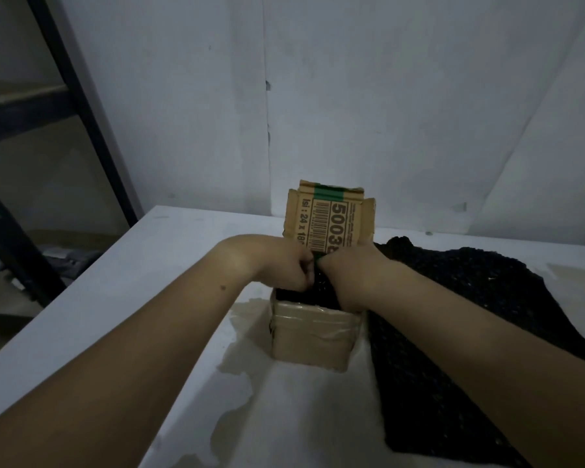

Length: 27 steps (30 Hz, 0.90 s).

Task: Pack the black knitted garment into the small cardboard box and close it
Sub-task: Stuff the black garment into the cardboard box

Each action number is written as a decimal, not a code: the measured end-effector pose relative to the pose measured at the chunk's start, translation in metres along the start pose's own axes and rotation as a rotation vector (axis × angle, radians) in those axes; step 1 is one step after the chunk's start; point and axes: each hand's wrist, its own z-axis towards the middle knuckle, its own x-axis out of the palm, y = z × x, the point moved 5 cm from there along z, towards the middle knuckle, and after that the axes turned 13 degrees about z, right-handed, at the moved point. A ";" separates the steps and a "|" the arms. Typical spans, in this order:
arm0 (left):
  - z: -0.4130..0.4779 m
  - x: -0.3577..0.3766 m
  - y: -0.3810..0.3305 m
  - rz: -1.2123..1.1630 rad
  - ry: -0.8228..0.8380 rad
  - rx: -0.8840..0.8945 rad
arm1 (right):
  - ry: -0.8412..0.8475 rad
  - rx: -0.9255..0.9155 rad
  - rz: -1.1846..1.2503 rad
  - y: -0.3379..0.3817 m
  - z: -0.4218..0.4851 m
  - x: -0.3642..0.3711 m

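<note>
A person's left hand [286, 268] and right hand [347, 282], both curled into loose fists, press down on black knitted garment [321, 288] fabric inside the small cardboard box [313, 336], which stands on a white table [92, 298] near its middle. The box's far flap [328, 217] stands upright, showing a barcode and green stripe. The rest of the garment spills over the box's right edge and lies spread across the table's right side, beneath the right forearm.
</note>
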 end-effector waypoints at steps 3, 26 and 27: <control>0.004 0.003 0.007 -0.077 0.043 0.017 | -0.033 -0.013 -0.024 -0.002 0.002 0.007; 0.000 -0.003 0.005 -0.027 0.126 0.039 | 0.073 -0.037 0.457 -0.031 -0.005 -0.018; -0.006 -0.011 0.008 -0.097 0.118 0.046 | 0.037 -0.045 0.467 -0.030 -0.004 -0.017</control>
